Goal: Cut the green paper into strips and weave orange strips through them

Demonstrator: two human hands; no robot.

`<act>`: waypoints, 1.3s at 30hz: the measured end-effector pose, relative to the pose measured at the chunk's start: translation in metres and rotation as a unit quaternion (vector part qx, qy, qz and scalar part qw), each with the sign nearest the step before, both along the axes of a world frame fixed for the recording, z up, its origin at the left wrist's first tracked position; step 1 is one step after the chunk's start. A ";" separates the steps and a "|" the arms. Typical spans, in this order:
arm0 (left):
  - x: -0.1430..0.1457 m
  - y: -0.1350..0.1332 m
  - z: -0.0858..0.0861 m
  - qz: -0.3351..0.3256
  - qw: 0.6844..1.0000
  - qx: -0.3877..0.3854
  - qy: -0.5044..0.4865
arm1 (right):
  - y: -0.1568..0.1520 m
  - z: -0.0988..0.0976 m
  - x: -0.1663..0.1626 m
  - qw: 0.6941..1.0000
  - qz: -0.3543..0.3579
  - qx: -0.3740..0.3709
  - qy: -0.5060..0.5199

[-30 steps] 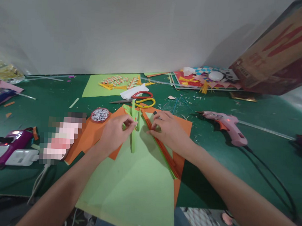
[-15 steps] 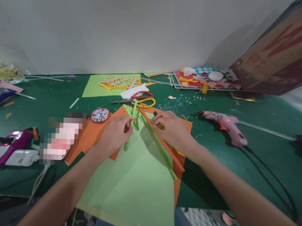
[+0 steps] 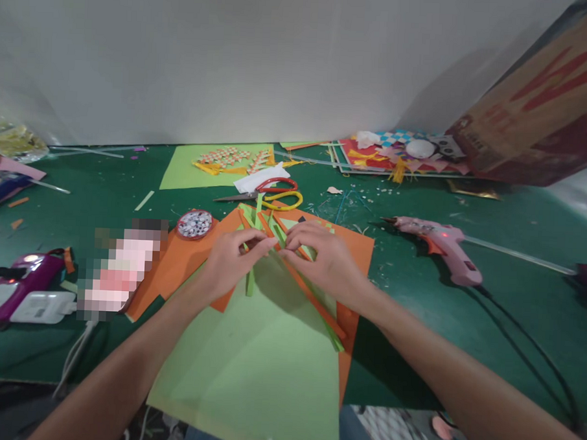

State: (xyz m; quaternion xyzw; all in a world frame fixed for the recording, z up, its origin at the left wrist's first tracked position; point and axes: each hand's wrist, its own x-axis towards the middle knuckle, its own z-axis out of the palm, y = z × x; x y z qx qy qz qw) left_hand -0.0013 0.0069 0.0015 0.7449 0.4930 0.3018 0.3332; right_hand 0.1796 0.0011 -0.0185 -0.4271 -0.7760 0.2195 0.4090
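Both hands work close together over a large light green paper sheet [image 3: 248,367]. A long orange paper strip [image 3: 314,300] runs diagonally between them. My left hand [image 3: 233,253] pinches this strip near its upper part, thumb against fingers. My right hand [image 3: 324,254] is closed, its fingertips on the same strip just beside the left thumb. Under the orange strip lies a green paper strip [image 3: 337,341], mostly covered. Another green strip [image 3: 250,283] hangs below the left fingers. More green and orange strips cross above the hands, where the fingers partly hide them.
Red-and-yellow-handled scissors [image 3: 275,194] lie beyond the hands. A round box of googly eyes [image 3: 195,224] rests on orange paper [image 3: 167,266]. On the right sits a pink glue gun [image 3: 441,242] with its cord. Left are a blurred phone [image 3: 121,271] and a purple charger [image 3: 21,286].
The orange strip has shifted left over the green strip. My right hand has moved slightly left and my left hand slightly right, so their fingertips now meet at the strip.
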 end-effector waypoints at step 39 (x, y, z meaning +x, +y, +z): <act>-0.004 0.005 -0.014 -0.074 0.954 0.258 0.131 | -0.005 -0.002 0.000 0.936 -0.027 0.053 -0.348</act>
